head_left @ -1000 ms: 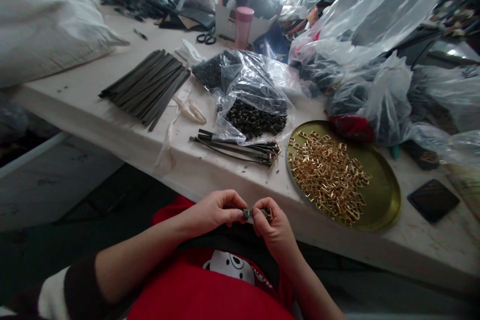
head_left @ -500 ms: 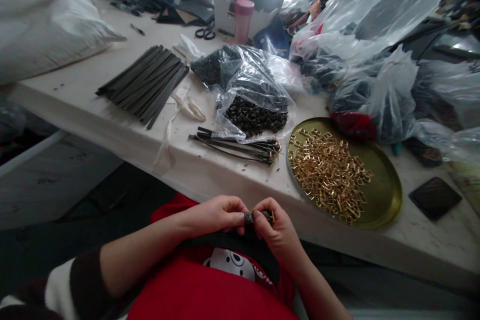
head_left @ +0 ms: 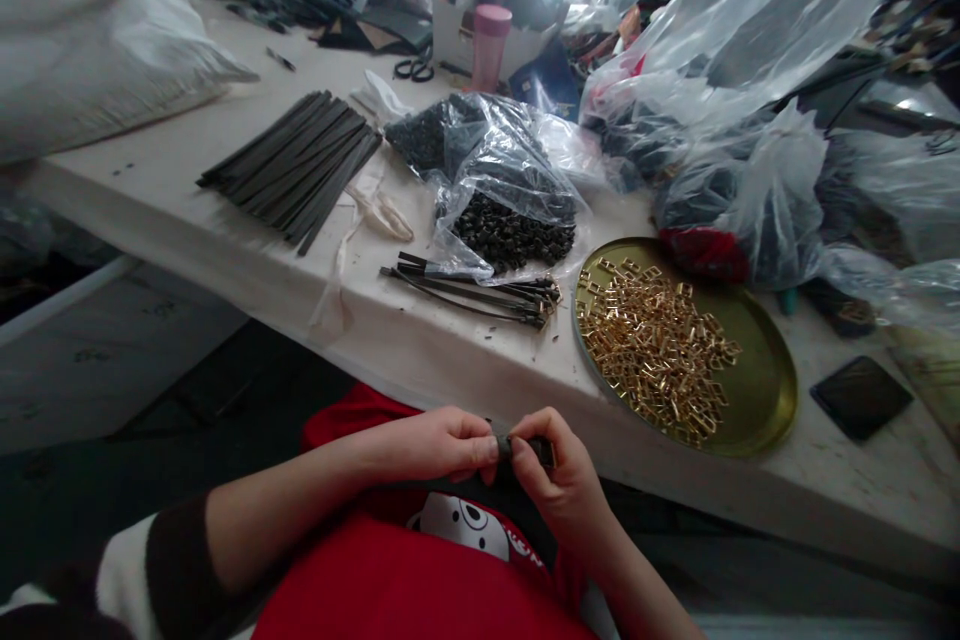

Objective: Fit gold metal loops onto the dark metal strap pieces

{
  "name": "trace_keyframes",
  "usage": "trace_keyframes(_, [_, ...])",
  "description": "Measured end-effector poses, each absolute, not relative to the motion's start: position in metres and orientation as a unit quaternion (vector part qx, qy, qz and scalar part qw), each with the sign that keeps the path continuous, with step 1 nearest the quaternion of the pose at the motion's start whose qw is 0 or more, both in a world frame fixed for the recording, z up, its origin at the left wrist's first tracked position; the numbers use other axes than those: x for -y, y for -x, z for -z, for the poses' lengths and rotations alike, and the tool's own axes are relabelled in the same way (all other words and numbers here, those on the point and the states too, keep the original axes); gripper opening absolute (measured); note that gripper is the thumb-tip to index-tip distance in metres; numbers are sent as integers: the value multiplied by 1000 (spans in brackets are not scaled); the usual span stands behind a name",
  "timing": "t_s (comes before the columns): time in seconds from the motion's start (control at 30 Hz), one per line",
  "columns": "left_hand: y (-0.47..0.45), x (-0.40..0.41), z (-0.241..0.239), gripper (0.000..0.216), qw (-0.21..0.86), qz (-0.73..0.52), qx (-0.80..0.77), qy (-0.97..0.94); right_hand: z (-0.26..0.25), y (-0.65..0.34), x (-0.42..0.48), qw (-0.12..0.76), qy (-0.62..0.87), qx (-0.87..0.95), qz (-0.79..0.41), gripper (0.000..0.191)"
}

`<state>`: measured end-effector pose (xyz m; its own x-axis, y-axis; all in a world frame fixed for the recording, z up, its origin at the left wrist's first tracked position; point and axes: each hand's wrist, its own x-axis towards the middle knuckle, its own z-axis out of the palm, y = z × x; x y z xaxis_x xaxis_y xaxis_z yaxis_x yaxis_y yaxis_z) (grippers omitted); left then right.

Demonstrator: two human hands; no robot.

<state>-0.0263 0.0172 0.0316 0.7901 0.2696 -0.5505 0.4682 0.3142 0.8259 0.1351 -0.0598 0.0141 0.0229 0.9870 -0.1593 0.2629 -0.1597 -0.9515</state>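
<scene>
Strap (head_left: 519,446) crosswise; left hand (head_left: 435,445), right hand (head_left: 561,480) pinch ends.

White lettering on the red shirt (head_left: 420,590) is too blurred to read.

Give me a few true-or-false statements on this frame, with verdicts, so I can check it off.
1. Both the left hand and the right hand grip a small dark strap over the lap. True.
2. The round tray holds black beads. False: it holds gold buckles.
3. A pink cup stands far back on the table. True.
4. The bundle of dark strips lies right of the tray. False: it lies left of it, farther back.
</scene>
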Motion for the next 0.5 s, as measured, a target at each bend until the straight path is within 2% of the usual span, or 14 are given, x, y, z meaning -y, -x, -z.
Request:
trace_keyframes(0.1, [31, -21, -38, 30, 720, 95, -313, -612, -11, -135, 61, 375, 586, 549, -464, 2])
trace_keyframes(0.17, [34, -23, -43, 25, 711, 98, -290, -633, -8, -134, 62, 373, 569, 564, -467, 7])
trace_keyframes(0.5, [21, -14, -54, 33, 561, 97, -288, -770, 1, -130, 69, 367, 519, 626, -452, 21])
